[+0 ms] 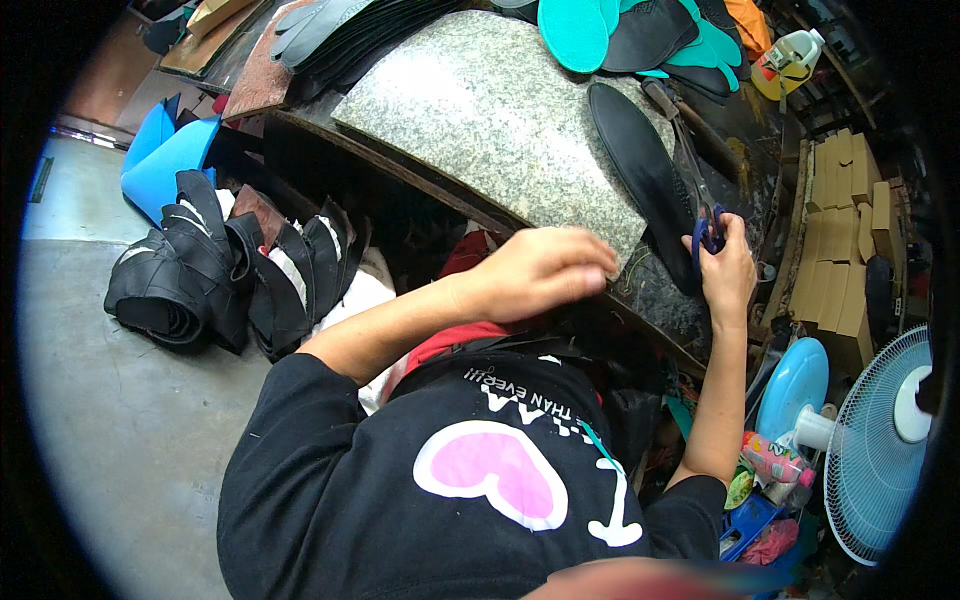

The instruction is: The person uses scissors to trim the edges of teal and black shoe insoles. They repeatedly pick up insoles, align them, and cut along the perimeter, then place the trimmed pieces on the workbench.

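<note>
My right hand [728,272] is closed on the blue handles of a pair of scissors [711,228], whose dark blades point away toward the far side of the bench. Just left of the blades a black insole [640,165] lies lengthwise, its far part on a speckled stone slab [490,115] and its near end past the slab's edge. My left hand [550,268] is over the near edge of the slab, its loosely bent fingers blurred at the tips. It appears to hold nothing and is apart from the insole.
Stacked dark insoles [360,40] sit at the far left of the bench, teal and black ones [650,35] at the far right. A yellow jug [786,62] stands beyond. Black material rolls [180,290] lie at left; cardboard boxes [835,250] and a fan [885,440] at right.
</note>
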The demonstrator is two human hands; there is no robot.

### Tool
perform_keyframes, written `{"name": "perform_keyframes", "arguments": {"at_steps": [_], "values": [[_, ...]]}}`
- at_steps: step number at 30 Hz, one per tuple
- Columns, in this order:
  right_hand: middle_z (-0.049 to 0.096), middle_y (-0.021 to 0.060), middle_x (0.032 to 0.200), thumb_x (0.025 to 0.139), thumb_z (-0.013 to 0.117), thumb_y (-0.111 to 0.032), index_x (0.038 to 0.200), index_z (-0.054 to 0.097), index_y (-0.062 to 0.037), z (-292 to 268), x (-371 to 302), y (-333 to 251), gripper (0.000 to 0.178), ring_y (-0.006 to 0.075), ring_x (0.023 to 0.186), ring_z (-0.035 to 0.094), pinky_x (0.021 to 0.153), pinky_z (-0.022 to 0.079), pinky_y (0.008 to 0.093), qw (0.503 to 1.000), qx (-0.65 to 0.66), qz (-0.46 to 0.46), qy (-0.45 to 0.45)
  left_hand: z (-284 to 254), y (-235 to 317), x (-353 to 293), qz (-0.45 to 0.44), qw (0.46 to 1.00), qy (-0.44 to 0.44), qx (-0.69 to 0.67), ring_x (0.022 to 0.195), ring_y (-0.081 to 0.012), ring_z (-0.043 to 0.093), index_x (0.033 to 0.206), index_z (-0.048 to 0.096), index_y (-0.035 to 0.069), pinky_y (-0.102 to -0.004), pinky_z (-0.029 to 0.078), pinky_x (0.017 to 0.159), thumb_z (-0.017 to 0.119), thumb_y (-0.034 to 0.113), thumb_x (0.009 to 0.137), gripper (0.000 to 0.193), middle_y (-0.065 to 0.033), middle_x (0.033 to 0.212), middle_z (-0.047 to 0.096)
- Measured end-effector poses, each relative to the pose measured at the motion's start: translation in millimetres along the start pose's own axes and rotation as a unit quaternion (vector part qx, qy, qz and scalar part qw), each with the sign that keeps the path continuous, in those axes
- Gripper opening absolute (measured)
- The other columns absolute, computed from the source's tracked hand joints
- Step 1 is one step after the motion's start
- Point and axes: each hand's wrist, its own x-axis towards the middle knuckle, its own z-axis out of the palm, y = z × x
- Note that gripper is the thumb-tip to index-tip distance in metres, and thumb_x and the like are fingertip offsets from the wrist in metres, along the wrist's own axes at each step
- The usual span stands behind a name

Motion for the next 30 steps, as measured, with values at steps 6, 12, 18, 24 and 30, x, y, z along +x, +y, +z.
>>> {"name": "perform_keyframes", "arguments": {"at_steps": [6, 12, 18, 24, 30], "values": [[0.073, 0.0121, 0.097, 0.078, 0.083, -0.032, 0.111, 0.057, -0.009, 6.5, -0.7, -13.7, 0.048, 0.0313, 0.086, 0.071, 0.073, 0.053, 0.0419, 0.998, 0.063, -0.02, 0.021, -1.6, -3.1, 29.0, -0.173, 0.907, 0.169, -0.345, 0.136, -0.0247, 0.046, 0.145, 0.038, -0.006, -0.0387, 0.038, 0.114, 0.055, 0.019, 0.102, 0.053, -0.0168, 0.145, 0.044], [0.064, 0.001, 0.083, 0.076, 0.086, -0.017, 0.104, 0.057, -0.005, 18.9, -23.0, -46.7, 0.042, 0.0123, 0.072, 0.061, 0.068, 0.05, 0.0281, 0.922, 0.366, 0.048, -0.12, 6.5, 0.0, 32.3, -0.155, 0.871, 0.25, -0.393, 0.136, -0.0299, 0.045, 0.154, 0.014, -0.003, -0.0406, 0.041, 0.11, 0.061, 0.011, 0.097, 0.075, -0.0217, 0.151, 0.031], [0.053, -0.0028, 0.09, 0.075, 0.083, -0.009, 0.102, 0.056, -0.0097, -21.9, -62.9, -69.6, 0.038, 0.0074, 0.081, 0.053, 0.075, 0.044, 0.0213, 0.792, 0.588, 0.11, -0.122, -2.7, 9.8, 16.0, -0.184, 0.876, 0.268, -0.356, 0.12, -0.0225, 0.055, 0.155, 0.012, -0.001, -0.0344, 0.048, 0.096, 0.063, 0.005, 0.094, 0.079, -0.0205, 0.142, 0.042], [0.062, 0.0019, 0.089, 0.081, 0.08, -0.008, 0.106, 0.053, -0.0082, -9.5, -71.7, -79.6, 0.037, 0.0089, 0.08, 0.059, 0.076, 0.048, 0.0245, 0.747, 0.643, 0.055, -0.161, -24.7, 6.7, 7.6, -0.162, 0.897, 0.175, -0.373, 0.099, -0.0139, 0.066, 0.154, 0.024, 0.002, -0.0233, 0.054, 0.083, 0.052, -0.008, 0.086, 0.074, -0.0152, 0.115, 0.065], [0.054, -0.0054, 0.091, 0.082, 0.081, -0.005, 0.104, 0.057, -0.0093, 1.4, -35.7, -58.1, 0.033, 0.0028, 0.076, 0.053, 0.07, 0.045, 0.0183, 0.774, 0.624, 0.106, -0.027, -42.9, 17.0, -4.1, -0.218, 0.957, 0.045, -0.184, 0.114, -0.0186, 0.063, 0.148, 0.042, -0.001, -0.03, 0.047, 0.102, 0.044, -0.008, 0.08, 0.068, -0.013, 0.123, 0.064]]}}
